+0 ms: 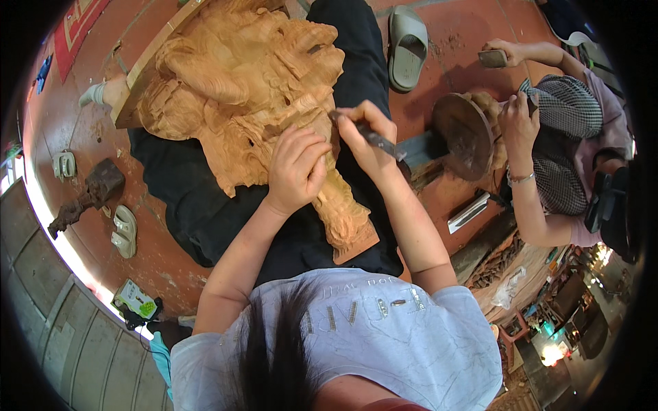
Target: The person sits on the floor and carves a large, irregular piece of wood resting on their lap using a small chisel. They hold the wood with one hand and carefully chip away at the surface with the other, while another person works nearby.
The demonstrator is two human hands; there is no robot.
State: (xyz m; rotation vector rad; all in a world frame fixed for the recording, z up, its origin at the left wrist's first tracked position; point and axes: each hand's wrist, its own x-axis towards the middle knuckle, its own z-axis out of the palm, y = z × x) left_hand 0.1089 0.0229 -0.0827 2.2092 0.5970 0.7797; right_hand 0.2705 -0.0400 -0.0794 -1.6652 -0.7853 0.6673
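Observation:
A large orange-brown wood carving [226, 89], deeply cut with flowing folds, lies across dark cloth over my lap; its narrow end [343, 219] points toward me. My left hand [298, 164] presses on the carving, its fingers bent together over the narrow part. In my right hand [370, 133] is a narrow dark tool [381, 142] with a pale end, held between thumb and fingers against the carving's right edge. What kind of tool it is cannot be made out, and its working tip is partly hidden by my fingers.
At the right, another person holds a block-like mallet [493, 59] beside a round-based wooden piece [462, 137]. A grey-green slipper [408, 51] lies on the tiled floor [466, 24]. Pale sandals [124, 231] and a dark wooden piece [103, 183] lie at the left.

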